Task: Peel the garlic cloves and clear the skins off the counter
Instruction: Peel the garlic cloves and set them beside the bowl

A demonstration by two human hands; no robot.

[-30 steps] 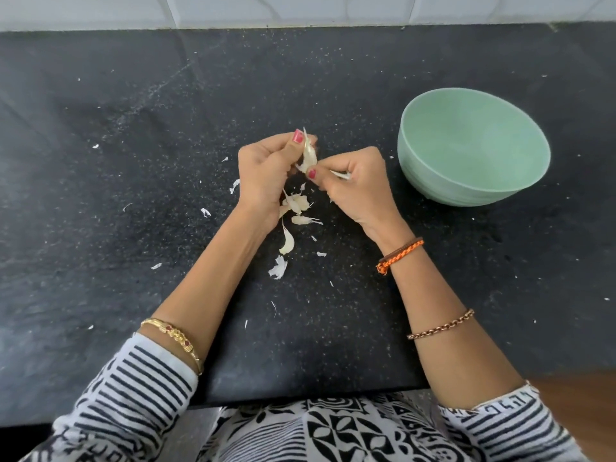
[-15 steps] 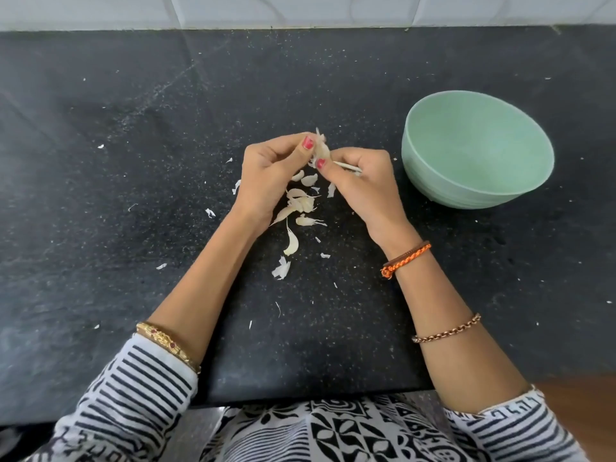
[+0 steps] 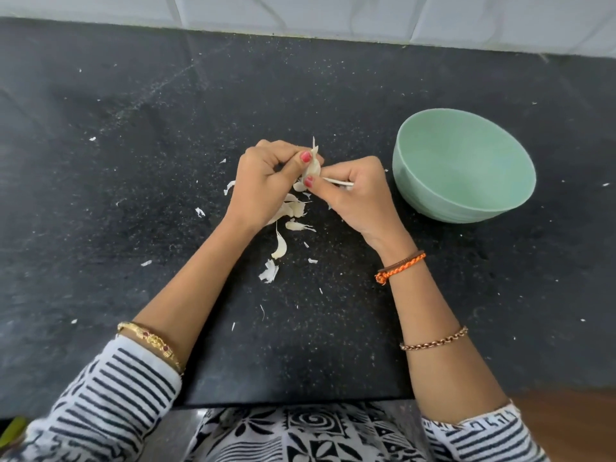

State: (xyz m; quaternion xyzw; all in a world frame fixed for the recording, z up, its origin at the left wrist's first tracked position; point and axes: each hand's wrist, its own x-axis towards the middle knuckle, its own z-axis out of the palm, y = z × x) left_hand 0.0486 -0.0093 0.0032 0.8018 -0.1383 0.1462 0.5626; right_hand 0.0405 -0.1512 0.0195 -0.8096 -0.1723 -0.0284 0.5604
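So the counter [image 3: 140,201] is a black stone slab with pale speckles, running back to a white tiled wall [image 3: 333,15]. A mint green bowl [image 3: 463,168] sits on it over to the right. Near the middle there's a loose pile of garlic skins [image 3: 293,208], with a curled skin [image 3: 279,245] and a torn white skin piece [image 3: 269,271] trailing toward the front edge. Tiny white flakes [image 3: 199,212] are scattered all over the slab.

pale garlic clove [image 3: 314,166] upright above loose skins [image 3: 289,211] on counter [image 3: 133,181].
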